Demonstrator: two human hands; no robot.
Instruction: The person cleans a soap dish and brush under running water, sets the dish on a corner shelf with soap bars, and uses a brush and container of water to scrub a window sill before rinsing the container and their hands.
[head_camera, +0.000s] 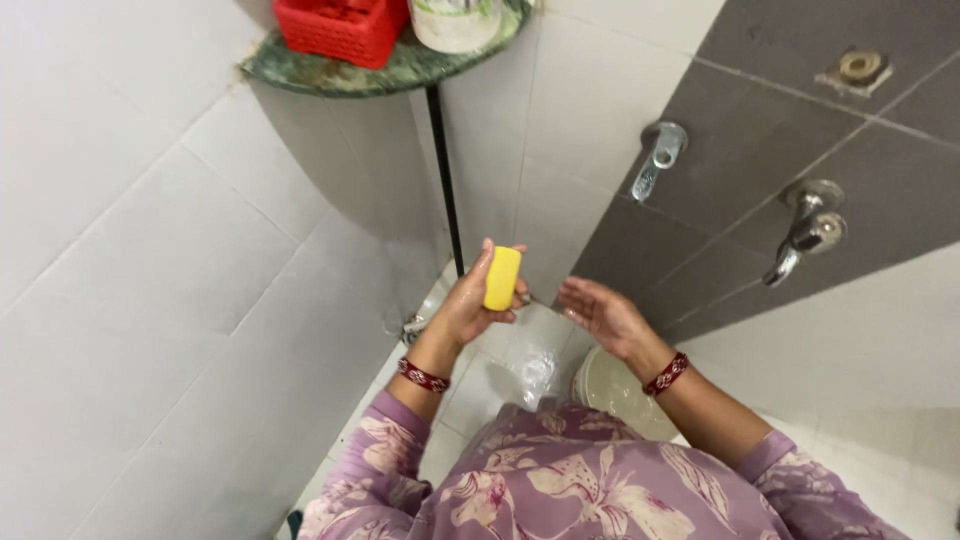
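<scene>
My left hand (465, 305) holds a yellow bar of soap (502, 279) upright between thumb and fingers, in the middle of the head view. My right hand (600, 312) is beside it, a little to the right, palm up and wet, fingers spread and holding nothing. The two hands are apart by a small gap. Both wrists wear red patterned bangles, and my sleeves are purple with a floral print.
A green stone corner shelf (330, 72) above carries a red basket (340, 28) and a white container (455, 20). Two metal taps (660, 150) (810, 230) stick out of the grey tiled wall on the right. A pale bucket (615, 390) stands on the wet floor below my hands.
</scene>
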